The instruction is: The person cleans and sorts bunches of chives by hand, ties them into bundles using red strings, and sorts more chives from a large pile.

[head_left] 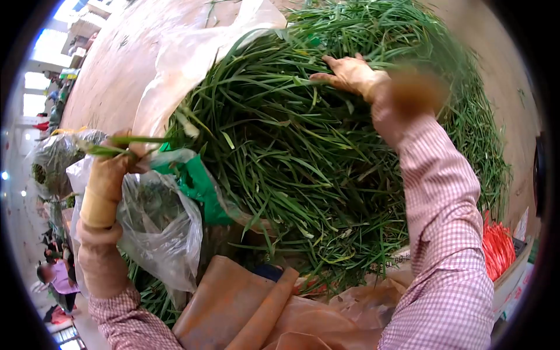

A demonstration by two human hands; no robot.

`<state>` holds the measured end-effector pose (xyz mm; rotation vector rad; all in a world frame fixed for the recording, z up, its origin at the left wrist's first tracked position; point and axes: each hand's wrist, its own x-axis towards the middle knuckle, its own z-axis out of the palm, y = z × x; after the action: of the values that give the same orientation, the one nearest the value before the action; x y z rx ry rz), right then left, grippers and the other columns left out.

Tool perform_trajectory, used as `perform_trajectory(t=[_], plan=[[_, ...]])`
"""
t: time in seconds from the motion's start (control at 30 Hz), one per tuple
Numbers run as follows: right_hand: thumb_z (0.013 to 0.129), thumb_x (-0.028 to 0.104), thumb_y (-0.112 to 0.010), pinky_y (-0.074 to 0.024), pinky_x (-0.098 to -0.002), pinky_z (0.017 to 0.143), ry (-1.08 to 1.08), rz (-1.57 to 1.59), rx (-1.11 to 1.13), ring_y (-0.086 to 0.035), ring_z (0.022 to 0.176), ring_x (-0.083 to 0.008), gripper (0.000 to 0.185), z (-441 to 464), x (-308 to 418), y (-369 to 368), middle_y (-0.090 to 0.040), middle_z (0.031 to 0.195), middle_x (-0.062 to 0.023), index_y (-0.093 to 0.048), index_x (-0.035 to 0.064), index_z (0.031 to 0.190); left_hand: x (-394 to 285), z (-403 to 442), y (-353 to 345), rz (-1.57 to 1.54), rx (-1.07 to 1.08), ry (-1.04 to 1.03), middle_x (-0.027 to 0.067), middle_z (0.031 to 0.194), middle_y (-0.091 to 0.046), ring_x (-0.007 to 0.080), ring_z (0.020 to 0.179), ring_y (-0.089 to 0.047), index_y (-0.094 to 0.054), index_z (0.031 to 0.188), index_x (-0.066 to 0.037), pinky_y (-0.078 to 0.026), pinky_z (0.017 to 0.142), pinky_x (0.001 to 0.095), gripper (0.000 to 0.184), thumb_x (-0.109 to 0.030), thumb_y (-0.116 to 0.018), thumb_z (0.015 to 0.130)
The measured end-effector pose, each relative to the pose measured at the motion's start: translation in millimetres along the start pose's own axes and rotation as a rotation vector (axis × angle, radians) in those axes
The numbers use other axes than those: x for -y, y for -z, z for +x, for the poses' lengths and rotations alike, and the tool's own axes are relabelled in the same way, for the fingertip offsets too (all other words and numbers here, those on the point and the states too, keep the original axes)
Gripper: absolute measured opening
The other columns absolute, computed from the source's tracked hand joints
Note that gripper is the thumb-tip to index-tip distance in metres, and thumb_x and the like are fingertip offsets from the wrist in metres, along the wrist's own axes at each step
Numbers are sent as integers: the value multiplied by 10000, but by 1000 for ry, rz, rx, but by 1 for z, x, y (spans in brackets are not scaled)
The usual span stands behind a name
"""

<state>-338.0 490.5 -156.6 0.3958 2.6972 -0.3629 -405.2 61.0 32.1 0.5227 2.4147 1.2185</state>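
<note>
A large heap of long, flat green leaves [291, 146], like chives or garlic greens, fills the middle of the view. My right hand [353, 76] rests on the far part of this heap, fingers spread and palm down. Over at the left, my left hand [114, 166] is closed around a few green stalks [116, 146] whose ends point left. Below and beside that hand hangs a clear plastic bag [163, 233] with greens inside. Green plastic [201, 186] lies between the bag and the heap.
Pale plastic sheeting [181, 64] lies under the heap's left side. Brown sheeting [233, 303] covers my lap. Red strings [497, 251] sit in a box at the right. Another filled bag [55, 163] stands at the left, and a person in a purple top [61, 277] is farther off.
</note>
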Motion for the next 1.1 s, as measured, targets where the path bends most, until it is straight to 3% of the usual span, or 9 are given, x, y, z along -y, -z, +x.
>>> perform_trajectory(t=[0.1, 0.2, 0.33, 0.47, 0.53, 0.57, 0.7, 0.8, 1.1], plan=[[748, 786, -438, -411, -418, 999, 50, 326, 103, -534, 1147, -356, 1086, -55, 11, 3, -526, 1251, -275, -98, 64, 1484, -3, 17, -3, 61, 129, -57, 24, 792, -611, 117, 746, -568, -613, 933, -27, -452, 652, 226, 149, -72, -578, 796], [699, 557, -735, -453, -390, 949, 93, 331, 12, -582, 1068, -323, 1192, -101, 33, -32, -541, 1225, -263, 0, 39, 1482, -26, 43, -1, 195, 89, 15, 41, 867, -621, 134, 845, -563, -633, 909, -76, -439, 712, 266, 309, -363, -635, 795], [742, 282, -706, -484, -374, 895, -136, 516, 48, -604, 970, -330, 1080, -114, 70, -96, -586, 1081, -234, 44, 28, 1476, -61, 77, -22, 59, -129, -66, 117, 1314, -512, 234, 1228, -442, -470, 1352, -94, -413, 927, 362, 731, -545, -621, 797], [721, 119, -698, -476, -330, 837, 6, 1162, -442, -610, 873, -262, 736, -104, 89, -177, -639, 980, -175, -353, -2, 1361, -47, 139, -56, 537, -147, -96, 189, 1406, -416, 297, 1284, -417, -386, 1396, -60, -375, 1019, 378, 808, -435, -724, 766], [716, 73, -712, -461, -295, 834, -172, 1540, -247, -579, 906, -221, 611, -127, 108, -136, -615, 1045, -106, -450, 3, 1264, -30, 161, -77, 692, -14, -115, 198, 1444, -355, 344, 1322, -362, -262, 1439, -28, -309, 1106, 391, 947, -473, -731, 748], [700, 78, -718, -467, -307, 829, -249, 1626, -167, -582, 905, -226, 583, -129, 111, -129, -613, 1023, -115, -466, -4, 1219, -2, 190, -81, 764, -209, -254, 186, 1156, -626, 221, 956, -639, -565, 1246, -82, -509, 821, 321, 546, -354, -719, 798], [706, 76, -700, -534, -379, 642, -425, 2120, 31, -619, 758, -255, 497, -133, 149, -101, -596, 978, -139, -480, 9, 1147, -44, 176, -75, 632, -466, -1042, 20, 699, -611, 89, 558, -513, -673, 920, -115, -421, 519, 262, 221, -320, -606, 874], [750, 44, -656, -537, -381, 646, -172, 2385, 259, -622, 791, -238, 398, -97, 184, -96, -601, 987, -111, -520, 14, 1123, -99, 147, -84, 724, -331, -1005, 20, 724, -637, 93, 602, -554, -668, 976, -80, -447, 553, 237, 229, -257, -536, 914], [783, 116, -672, -495, -381, 720, -165, 2321, -510, -599, 834, -257, 382, 38, 236, -7, -635, 985, -104, -542, 16, 1128, -87, 27, -29, 219, -266, -658, 50, 839, -655, 113, 718, -589, -631, 1055, -22, -472, 669, 240, 220, -160, -558, 900]])
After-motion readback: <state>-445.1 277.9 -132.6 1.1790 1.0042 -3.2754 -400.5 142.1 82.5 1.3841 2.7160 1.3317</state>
